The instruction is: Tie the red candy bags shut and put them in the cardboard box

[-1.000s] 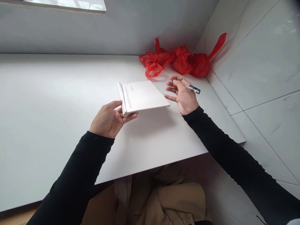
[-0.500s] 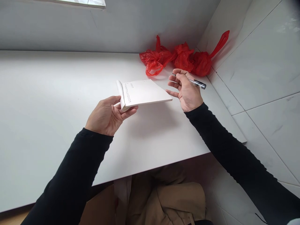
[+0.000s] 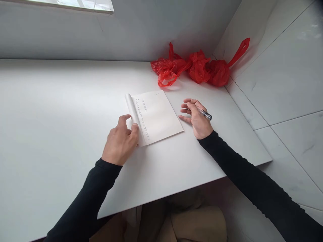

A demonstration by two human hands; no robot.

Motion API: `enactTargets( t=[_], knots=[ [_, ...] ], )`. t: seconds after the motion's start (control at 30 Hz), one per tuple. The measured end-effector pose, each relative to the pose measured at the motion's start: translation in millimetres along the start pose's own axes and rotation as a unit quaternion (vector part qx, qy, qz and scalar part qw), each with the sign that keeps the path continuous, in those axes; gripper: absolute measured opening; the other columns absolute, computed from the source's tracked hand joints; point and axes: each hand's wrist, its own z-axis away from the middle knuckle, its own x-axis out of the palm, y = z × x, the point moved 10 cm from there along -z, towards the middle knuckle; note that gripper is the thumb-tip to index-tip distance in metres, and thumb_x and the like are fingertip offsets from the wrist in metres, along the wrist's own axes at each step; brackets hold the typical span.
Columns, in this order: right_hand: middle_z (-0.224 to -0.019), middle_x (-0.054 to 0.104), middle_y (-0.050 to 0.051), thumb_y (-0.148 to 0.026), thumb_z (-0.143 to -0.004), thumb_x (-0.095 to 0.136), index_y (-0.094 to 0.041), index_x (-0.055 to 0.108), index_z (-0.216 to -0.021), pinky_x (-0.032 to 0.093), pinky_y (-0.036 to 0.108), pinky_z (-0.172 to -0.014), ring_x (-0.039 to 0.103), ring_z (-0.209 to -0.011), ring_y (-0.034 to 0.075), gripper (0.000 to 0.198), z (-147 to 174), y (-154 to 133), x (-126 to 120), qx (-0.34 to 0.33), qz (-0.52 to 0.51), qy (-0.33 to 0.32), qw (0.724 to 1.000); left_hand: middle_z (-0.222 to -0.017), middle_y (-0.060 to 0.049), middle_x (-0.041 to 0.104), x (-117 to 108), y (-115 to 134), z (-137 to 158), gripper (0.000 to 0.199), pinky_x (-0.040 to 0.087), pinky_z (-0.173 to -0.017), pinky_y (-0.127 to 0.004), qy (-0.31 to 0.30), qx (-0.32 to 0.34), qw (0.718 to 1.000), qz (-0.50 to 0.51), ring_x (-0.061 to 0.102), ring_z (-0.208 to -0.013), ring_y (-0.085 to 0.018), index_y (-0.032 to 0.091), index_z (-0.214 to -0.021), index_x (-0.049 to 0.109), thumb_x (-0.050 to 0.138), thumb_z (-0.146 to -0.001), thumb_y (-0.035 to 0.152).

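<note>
A white notepad [image 3: 161, 116], its used pages rolled back along the left side, lies on the white table. Columns of small handwritten figures run down the left part of its page. My left hand [image 3: 120, 139] grips the notepad's lower left edge, with the thumb on the rolled pages and the index finger against them; the other fingers are mostly hidden. To the right of the notepad, my right hand [image 3: 198, 119] holds a pen [image 3: 205, 114] between thumb and fingers. The pen's dark end points back to the right, and its tip is hidden by the fingers.
Red plastic bags [image 3: 198, 69] with tied handles sit at the back right, by the wall. A tiled wall [image 3: 290, 84] borders the right side. The white table [image 3: 63, 134] has its front edge above brown-clothed legs [image 3: 199, 223].
My left hand has lowered the notepad from a raised tilt to the table, and its fingers have shifted on the rolled edge. My right hand has come down with the pen.
</note>
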Motion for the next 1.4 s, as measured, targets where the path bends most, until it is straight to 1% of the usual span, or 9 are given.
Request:
enactTargets(
  t=[0.1,0.2,0.27,0.33,0.47,0.63,0.8,1.07,1.4],
  knots=[
    [-0.105,0.064,0.002,-0.057,-0.097,0.050,-0.030,0.066,-0.115,0.059,0.036,-0.090,0.062,-0.099,0.017,0.037,3,-14,11,-0.071,0.032,-0.019,0.997,-0.052,0.000,0.052,-20,7,-15,0.049,0.041,-0.072,-0.045,0.064,0.044,0.991,-0.113,0.050,-0.059,-0.028,0.023,-0.132,0.059,0.055,-0.088,0.042],
    [-0.112,0.063,0.003,-0.059,-0.099,0.046,-0.031,0.057,-0.132,0.059,0.034,-0.089,0.062,-0.103,0.017,0.045,7,-24,45,-0.107,0.023,-0.101,0.989,-0.062,-0.001,0.056,-29,15,-35,0.040,0.038,-0.069,-0.039,0.115,0.084,0.981,-0.129,0.050,-0.063,-0.025,0.027,-0.129,0.059,0.046,-0.093,0.039],
    [-0.111,0.064,0.004,-0.055,-0.097,0.055,-0.028,0.059,-0.129,0.060,0.032,-0.083,0.062,-0.101,0.017,0.043,11,-23,70,-0.105,0.033,-0.172,0.979,-0.071,-0.002,0.058,-32,23,-44,0.037,0.035,-0.068,-0.036,0.152,0.113,0.974,-0.128,0.051,-0.065,-0.024,0.029,-0.128,0.058,0.043,-0.095,0.038],
    [-0.100,0.066,0.003,-0.047,-0.093,0.062,-0.025,0.065,-0.118,0.060,0.028,-0.071,0.063,-0.091,0.017,0.034,18,-17,90,-0.092,0.068,-0.234,0.965,-0.072,-0.003,0.058,-35,30,-47,0.035,0.031,-0.067,-0.035,0.184,0.131,0.964,-0.138,0.050,-0.065,-0.025,0.031,-0.127,0.058,0.042,-0.096,0.039],
    [-0.081,0.063,-0.003,-0.025,-0.085,0.065,-0.025,0.067,-0.107,0.051,0.023,-0.061,0.056,-0.066,0.011,0.022,29,-8,106,-0.090,0.116,-0.293,0.945,-0.070,-0.003,0.058,-38,36,-44,0.035,0.026,-0.064,-0.032,0.211,0.130,0.953,-0.175,0.050,-0.064,-0.025,0.031,-0.125,0.061,0.042,-0.098,0.039],
    [-0.074,0.063,-0.003,-0.022,-0.083,0.066,-0.022,0.066,-0.087,0.047,0.025,-0.055,0.054,-0.059,0.011,0.004,29,-7,106,-0.106,0.138,-0.277,0.945,-0.079,-0.005,0.065,-34,32,-45,0.036,0.023,-0.062,-0.032,0.195,0.108,0.948,-0.226,0.048,-0.065,-0.023,0.027,-0.119,0.063,0.037,-0.100,0.043],
    [-0.072,0.063,-0.003,-0.021,-0.085,0.066,-0.023,0.069,-0.092,0.050,0.025,-0.056,0.056,-0.058,0.012,0.007,28,0,107,-0.078,0.150,-0.278,0.946,-0.075,-0.003,0.063,-34,27,-47,0.038,0.028,-0.061,-0.034,0.190,0.082,0.945,-0.255,0.048,-0.064,-0.022,0.029,-0.118,0.062,0.030,-0.101,0.040],
    [-0.068,0.064,-0.004,-0.012,-0.078,0.065,-0.023,0.070,-0.085,0.048,0.025,-0.052,0.056,-0.056,0.011,0.014,27,-5,108,-0.115,0.176,-0.264,0.941,-0.064,0.001,0.056,-38,23,-46,0.033,0.029,-0.059,-0.032,0.219,0.038,0.943,-0.246,0.042,-0.057,-0.017,0.029,-0.111,0.067,0.038,-0.098,0.038],
    [-0.068,0.063,-0.005,-0.010,-0.076,0.064,-0.022,0.071,-0.085,0.049,0.024,-0.052,0.055,-0.055,0.010,0.017,27,-7,111,-0.123,0.189,-0.266,0.937,-0.065,0.001,0.056,-38,23,-47,0.034,0.029,-0.060,-0.031,0.220,0.044,0.941,-0.252,0.045,-0.057,-0.017,0.029,-0.111,0.067,0.039,-0.098,0.041]
  ],
)
